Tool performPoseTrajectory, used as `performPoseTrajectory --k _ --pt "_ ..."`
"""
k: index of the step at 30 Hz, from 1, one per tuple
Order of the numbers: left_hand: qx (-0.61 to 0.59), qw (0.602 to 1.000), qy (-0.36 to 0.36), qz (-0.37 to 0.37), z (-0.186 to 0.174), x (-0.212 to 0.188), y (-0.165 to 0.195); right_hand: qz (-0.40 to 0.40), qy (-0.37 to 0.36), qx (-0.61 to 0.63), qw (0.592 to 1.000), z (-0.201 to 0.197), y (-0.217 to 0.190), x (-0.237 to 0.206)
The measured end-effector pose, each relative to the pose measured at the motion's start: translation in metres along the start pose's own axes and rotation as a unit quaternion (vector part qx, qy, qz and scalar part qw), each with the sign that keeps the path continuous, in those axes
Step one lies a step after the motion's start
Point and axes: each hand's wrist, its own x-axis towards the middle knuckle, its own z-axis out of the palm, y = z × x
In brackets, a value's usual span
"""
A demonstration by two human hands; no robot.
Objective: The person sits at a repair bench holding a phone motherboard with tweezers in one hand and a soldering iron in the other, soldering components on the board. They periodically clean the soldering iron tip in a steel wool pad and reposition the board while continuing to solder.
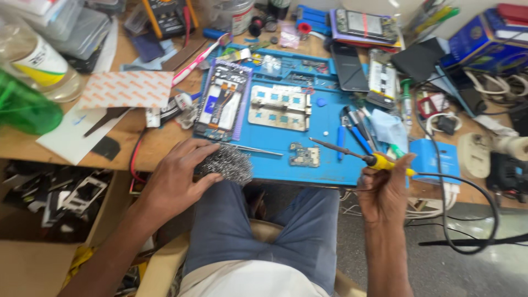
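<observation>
Item: workbench scene, viewed from above the seated person's lap. A ball of steel wool (228, 163) is gripped by the left hand (175, 177), the fingers curled over its left side and top; the ball is held at the near edge of the blue work mat (324, 124), just above the person's knee. A soldering iron (357, 155) with a yellow handle is held in the right hand (383, 187), the fingers wrapped closed around the handle (thumb uppermost), and its dark tip is pointed up and to the left over the mat, near a small circuit board (304, 155). A black cord (467, 220) is trailed from the handle down to the right in a loop over the floor. Between wool and board, thin metal tweezers (250, 149) are laid flat on the mat. Further back on the mat, a metal board holder (279, 107) is placed at centre, and an opened phone chassis (223, 100) is laid just to its left. To the right of the iron, blue-handled hand tools (352, 132) are lined up on the mat. On the wooden table (159, 140) to the left, a green plastic bottle (25, 107) and a patterned orange-and-white card (126, 89) are seen, well apart from both hands.
</observation>
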Motion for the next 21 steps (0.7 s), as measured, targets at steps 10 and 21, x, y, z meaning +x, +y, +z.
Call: performPoseTrajectory --k 10,21 --pt "-0.002 1.000 -0.001 -0.016 0.001 0.000 -0.004 0.050 -0.002 0.032 0.998 0.008 0.012 0.006" --pt "-0.013 1.000 0.014 -0.008 0.002 -0.002 -0.023 -0.115 -0.175 -0.390 0.897 0.062 0.060 -0.056"
